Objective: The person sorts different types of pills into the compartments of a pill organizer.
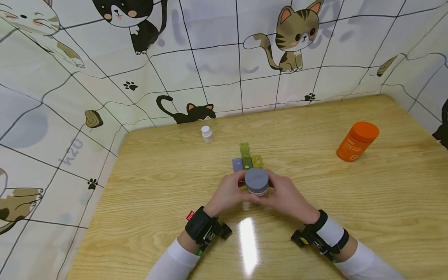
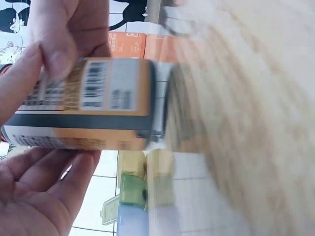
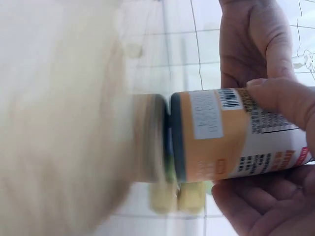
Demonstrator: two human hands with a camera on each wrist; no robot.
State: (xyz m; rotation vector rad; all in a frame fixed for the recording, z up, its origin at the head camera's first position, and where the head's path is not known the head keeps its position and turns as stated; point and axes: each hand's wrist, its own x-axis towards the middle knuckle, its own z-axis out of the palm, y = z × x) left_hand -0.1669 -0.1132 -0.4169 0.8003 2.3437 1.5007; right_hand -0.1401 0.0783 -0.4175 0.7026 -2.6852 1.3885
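Both hands hold one bottle with a grey cap point(image 1: 257, 180), upright at the middle of the table. My left hand point(image 1: 229, 191) grips it from the left, and my right hand point(image 1: 287, 197) from the right, thumbs on the near side. In the left wrist view, the bottle point(image 2: 123, 128) shows an orange and white label with a barcode, between thumb and fingers. Its dark base lies close over the glossy tabletop in the right wrist view. Just beyond it stands a pill box point(image 1: 247, 162) with purple, green and yellow compartments; the green lid point(image 1: 245, 149) is raised.
A small white bottle point(image 1: 207, 134) stands toward the back left of the wooden table point(image 1: 168, 167). To the right is an orange jar point(image 1: 357, 142) with an orange lid. A cat-print sheet point(image 1: 217, 66) hangs along the table's back and left sides.
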